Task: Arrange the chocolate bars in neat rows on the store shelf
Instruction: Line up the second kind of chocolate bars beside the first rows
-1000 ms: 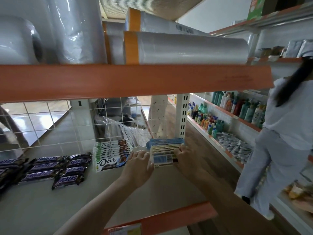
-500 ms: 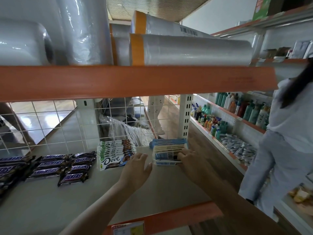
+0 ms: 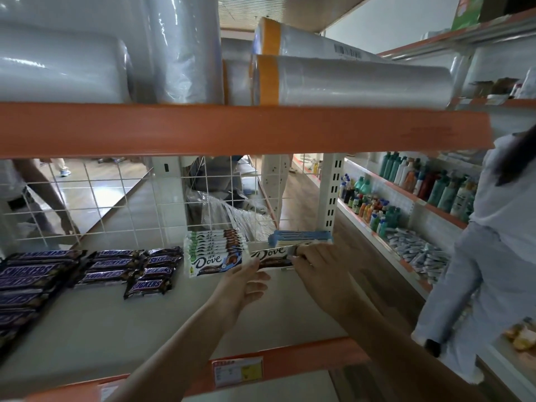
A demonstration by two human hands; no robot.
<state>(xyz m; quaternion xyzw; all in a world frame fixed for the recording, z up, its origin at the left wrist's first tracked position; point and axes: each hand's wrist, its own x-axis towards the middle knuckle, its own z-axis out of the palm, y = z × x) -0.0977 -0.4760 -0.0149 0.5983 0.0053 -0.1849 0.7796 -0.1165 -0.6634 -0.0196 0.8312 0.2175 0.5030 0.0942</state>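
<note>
On the grey shelf lie several Snickers bars in rows at the left. A fanned stack of white and blue Dove bars sits in the middle. At the back right stands a stack of blue-edged bars. Between the two stacks, both hands hold one dark Dove bar face up. My right hand pinches its right end. My left hand holds its left end, the fingers mostly hidden under the bar.
A white wire grid backs the shelf, with an orange beam and plastic rolls above. A white upright post stands at the right. A person in pale clothes stands at the right by shelves of bottles.
Both hands were around the blue-edged stack at the back right. Now they hold a single dark Dove bar face up, a little nearer and to the left of that stack.
</note>
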